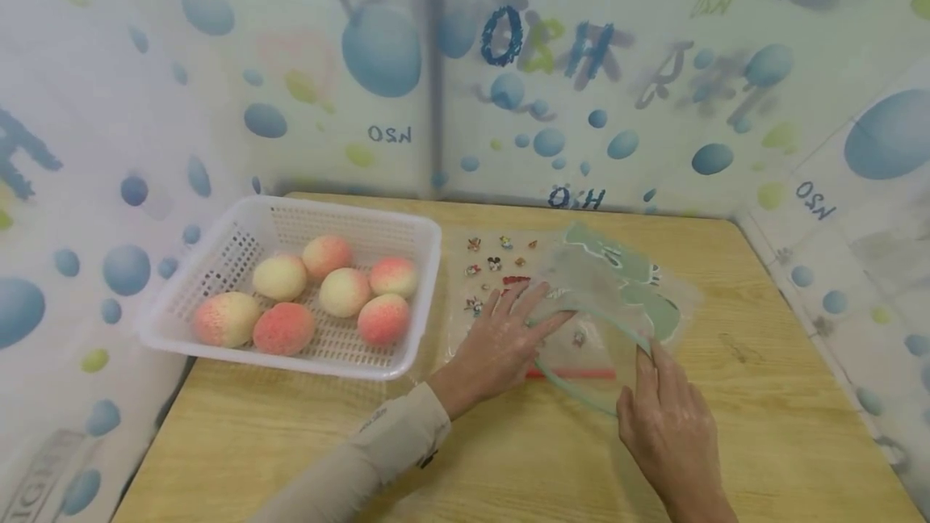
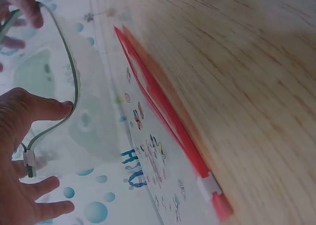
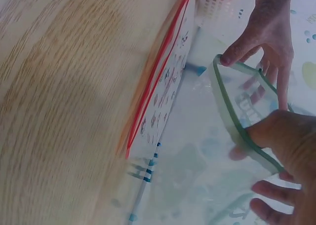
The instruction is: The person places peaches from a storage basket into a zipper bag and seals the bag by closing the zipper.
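Note:
A clear zip bag with a green rim and green print (image 1: 657,309) is spread at its mouth between both hands. My right hand (image 1: 672,418) pinches the rim, with the thumb reaching into the mouth in the right wrist view. At the other side of the mouth is my left hand (image 1: 494,345). Its thumb presses against the green rim (image 2: 75,82) and its other fingers are straight and spread. A white slider (image 2: 29,158) sits on the rim beside that hand. Beneath lies a second clear bag with a red zip (image 1: 570,374) and small cartoon prints, flat on the table.
A white plastic basket (image 1: 430,297) stands at the left of the wooden table (image 1: 756,394). It holds several yellow and red peaches (image 1: 283,329). A patterned curtain-like wall (image 1: 465,111) encloses the back and sides.

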Motion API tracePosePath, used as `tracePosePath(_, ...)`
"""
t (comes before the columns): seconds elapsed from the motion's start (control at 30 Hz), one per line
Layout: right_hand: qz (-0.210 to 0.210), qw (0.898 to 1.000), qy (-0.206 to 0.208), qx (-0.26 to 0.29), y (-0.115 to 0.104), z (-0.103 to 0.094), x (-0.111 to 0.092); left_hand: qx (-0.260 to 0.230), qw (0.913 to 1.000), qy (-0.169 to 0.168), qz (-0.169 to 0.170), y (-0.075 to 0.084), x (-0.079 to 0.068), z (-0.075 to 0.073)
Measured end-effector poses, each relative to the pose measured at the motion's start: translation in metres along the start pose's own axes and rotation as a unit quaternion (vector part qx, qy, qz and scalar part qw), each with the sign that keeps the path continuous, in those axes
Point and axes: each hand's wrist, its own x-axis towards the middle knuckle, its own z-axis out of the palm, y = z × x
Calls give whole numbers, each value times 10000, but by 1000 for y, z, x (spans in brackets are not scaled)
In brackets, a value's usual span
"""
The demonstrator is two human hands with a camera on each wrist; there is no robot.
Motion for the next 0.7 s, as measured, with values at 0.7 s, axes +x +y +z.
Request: tracePosePath(0.7,640,9958,-442,-493,-3,-25,4,-935,9952,-88,-282,-8,-3,2)
